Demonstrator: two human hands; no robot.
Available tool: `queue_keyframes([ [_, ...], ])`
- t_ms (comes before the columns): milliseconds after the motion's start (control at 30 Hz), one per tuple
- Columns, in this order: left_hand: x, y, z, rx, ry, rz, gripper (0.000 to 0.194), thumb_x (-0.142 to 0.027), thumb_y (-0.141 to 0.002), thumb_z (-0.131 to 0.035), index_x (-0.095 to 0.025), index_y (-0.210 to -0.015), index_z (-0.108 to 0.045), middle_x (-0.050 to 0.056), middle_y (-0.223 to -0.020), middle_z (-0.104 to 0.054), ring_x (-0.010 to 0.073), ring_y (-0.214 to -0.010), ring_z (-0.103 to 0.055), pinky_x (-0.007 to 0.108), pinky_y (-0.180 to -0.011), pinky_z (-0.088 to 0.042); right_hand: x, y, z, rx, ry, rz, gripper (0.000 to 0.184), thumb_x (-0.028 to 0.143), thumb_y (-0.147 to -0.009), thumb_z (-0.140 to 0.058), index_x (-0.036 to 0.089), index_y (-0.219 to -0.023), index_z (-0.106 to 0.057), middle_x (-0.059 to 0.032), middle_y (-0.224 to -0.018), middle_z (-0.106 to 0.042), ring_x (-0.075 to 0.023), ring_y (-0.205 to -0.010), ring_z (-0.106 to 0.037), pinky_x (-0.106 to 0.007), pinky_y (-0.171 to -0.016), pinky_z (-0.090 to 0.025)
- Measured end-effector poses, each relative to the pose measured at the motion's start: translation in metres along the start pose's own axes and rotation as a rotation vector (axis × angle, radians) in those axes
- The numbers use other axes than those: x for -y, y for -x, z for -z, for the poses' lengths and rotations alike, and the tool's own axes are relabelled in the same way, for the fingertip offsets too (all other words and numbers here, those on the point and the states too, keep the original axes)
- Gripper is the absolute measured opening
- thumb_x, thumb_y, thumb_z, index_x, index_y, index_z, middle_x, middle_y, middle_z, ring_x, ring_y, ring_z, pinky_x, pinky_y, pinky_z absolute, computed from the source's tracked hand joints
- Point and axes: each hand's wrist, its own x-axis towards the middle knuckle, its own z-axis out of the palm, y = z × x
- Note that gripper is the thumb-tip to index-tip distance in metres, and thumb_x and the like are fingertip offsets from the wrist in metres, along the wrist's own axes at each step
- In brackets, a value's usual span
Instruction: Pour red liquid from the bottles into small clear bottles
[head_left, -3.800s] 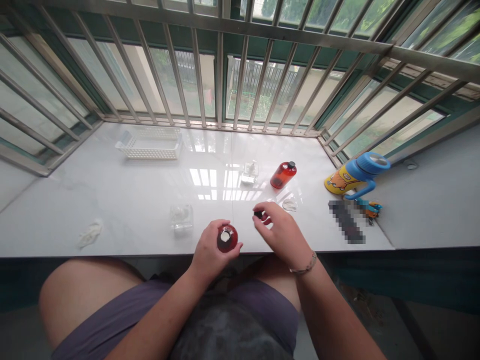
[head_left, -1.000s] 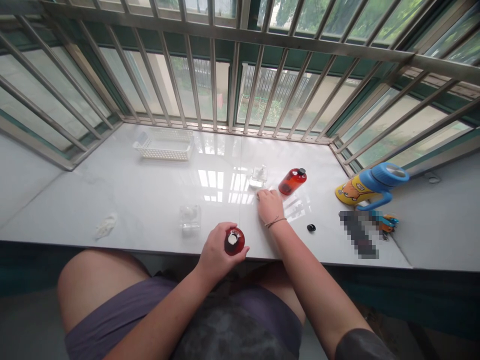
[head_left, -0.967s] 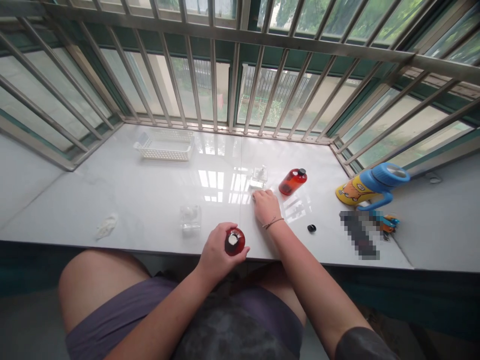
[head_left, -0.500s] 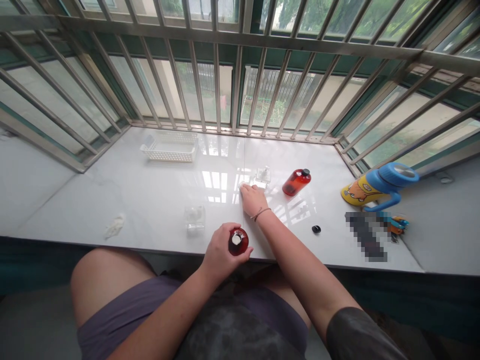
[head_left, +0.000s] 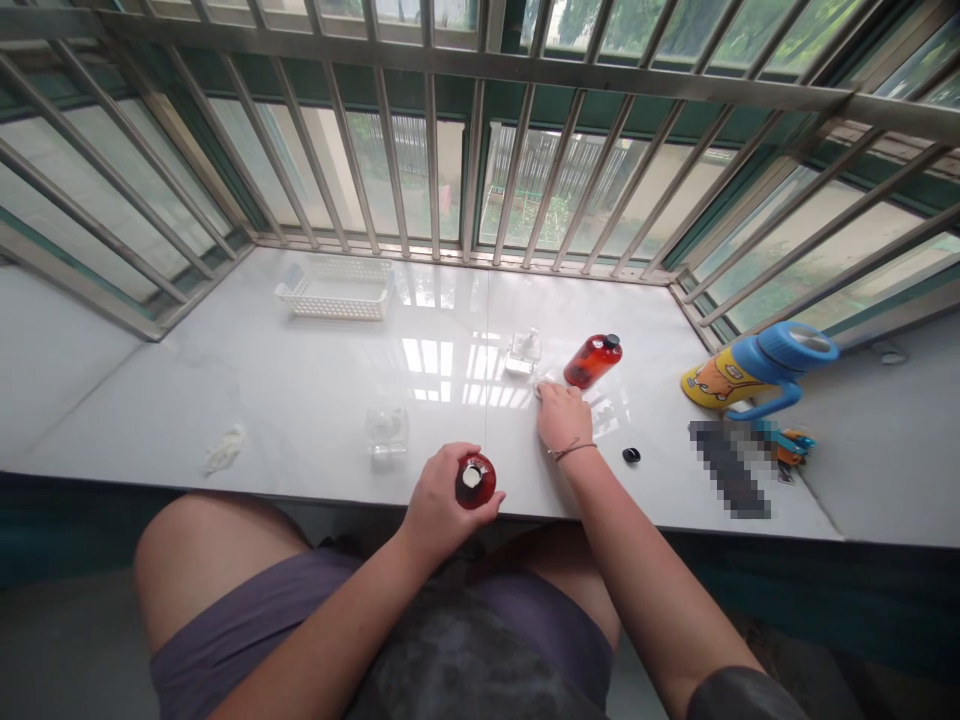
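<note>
My left hand (head_left: 439, 495) is wrapped around a round red bottle (head_left: 475, 481) at the slab's front edge, its white-rimmed mouth facing up with no cap on it. My right hand (head_left: 562, 418) rests palm down on the white marble slab (head_left: 315, 400), with a crumpled white wipe (head_left: 538, 391) showing at its fingertips. That hand is just below a taller red bottle (head_left: 592, 361) with a black cap and a small clear dispenser (head_left: 526, 352). A small black cap (head_left: 631, 455) lies to the right of my right hand.
A clear box (head_left: 387, 432), a white smear or scrap (head_left: 225, 450) and a white mesh basket (head_left: 335, 289) are on the slab. At right stand a blue-and-yellow cup (head_left: 754, 370), a pixelated object (head_left: 727, 470) and a small toy (head_left: 780, 455). Metal window bars (head_left: 450, 130) run along the back.
My right hand has slid rightward across the slab with the wipe, after moving left half a second ago. My left hand stays on the red bottle.
</note>
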Motion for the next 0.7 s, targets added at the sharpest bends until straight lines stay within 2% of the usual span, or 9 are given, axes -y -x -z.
queue_keyframes([
  [67,0.0,0.0,0.0,-0.004,-0.002,-0.003,0.061,-0.029,-0.082,-0.09,-0.027,-0.134,-0.058,0.009,-0.127,-0.07,0.0283,-0.114,-0.072,0.046,-0.103,-0.06,-0.001,0.005,-0.002,-0.001,0.002,-0.007,0.054,0.011,-0.102,-0.037,0.016,-0.152,-0.059,-0.0182,-0.155,-0.061,-0.0353,-0.12,-0.056,-0.047,-0.098,-0.047],
  [133,0.001,0.0,-0.001,-0.011,-0.007,-0.008,0.061,-0.03,-0.082,-0.089,-0.027,-0.134,-0.058,0.009,-0.127,-0.07,0.0283,-0.114,-0.071,0.045,-0.102,-0.06,0.01,0.008,-0.003,0.008,-0.008,0.042,0.055,0.011,-0.102,-0.037,0.016,-0.153,-0.058,-0.0174,-0.16,-0.058,-0.0355,-0.125,-0.054,-0.048,-0.1,-0.047],
  [333,0.001,-0.002,-0.002,-0.019,-0.021,-0.03,0.058,-0.031,-0.084,-0.088,-0.027,-0.134,-0.058,0.007,-0.125,-0.071,0.0274,-0.114,-0.071,0.045,-0.102,-0.059,0.075,0.018,0.0,0.051,-0.087,0.364,0.045,0.022,-0.109,-0.041,0.027,-0.149,-0.06,-0.0064,-0.164,-0.056,-0.0286,-0.128,-0.054,-0.041,-0.1,-0.049],
  [433,0.0,-0.003,-0.001,-0.022,-0.022,-0.038,0.058,-0.03,-0.083,-0.088,-0.027,-0.133,-0.058,0.007,-0.124,-0.071,0.0268,-0.111,-0.072,0.044,-0.101,-0.06,0.091,0.035,-0.001,0.054,-0.11,0.421,0.043,0.029,-0.11,-0.045,0.029,-0.151,-0.059,-0.0046,-0.165,-0.055,-0.0267,-0.128,-0.055,-0.039,-0.099,-0.049],
  [533,0.0,-0.003,-0.001,-0.022,-0.03,-0.038,0.059,-0.031,-0.083,-0.088,-0.027,-0.133,-0.058,0.008,-0.125,-0.071,0.0276,-0.113,-0.072,0.045,-0.102,-0.06,0.069,0.055,-0.005,0.034,-0.103,0.324,0.046,0.024,-0.109,-0.044,0.028,-0.153,-0.058,-0.0051,-0.165,-0.055,-0.0289,-0.127,-0.055,-0.041,-0.097,-0.05],
  [667,0.001,-0.002,-0.002,-0.027,-0.039,-0.03,0.059,-0.032,-0.084,-0.088,-0.027,-0.134,-0.059,0.008,-0.127,-0.071,0.0281,-0.117,-0.071,0.045,-0.104,-0.06,0.001,0.079,-0.007,-0.018,-0.057,0.073,0.048,0.015,-0.106,-0.039,0.019,-0.148,-0.063,-0.0122,-0.159,-0.061,-0.0338,-0.123,-0.054,-0.044,-0.095,-0.048],
  [700,0.001,-0.002,-0.002,-0.027,-0.038,-0.028,0.059,-0.032,-0.084,-0.088,-0.027,-0.134,-0.059,0.008,-0.127,-0.071,0.028,-0.117,-0.071,0.045,-0.104,-0.06,-0.015,0.084,-0.007,-0.041,-0.036,-0.023,0.046,0.015,-0.106,-0.04,0.02,-0.145,-0.066,-0.011,-0.155,-0.064,-0.0331,-0.12,-0.055,-0.043,-0.094,-0.047],
])
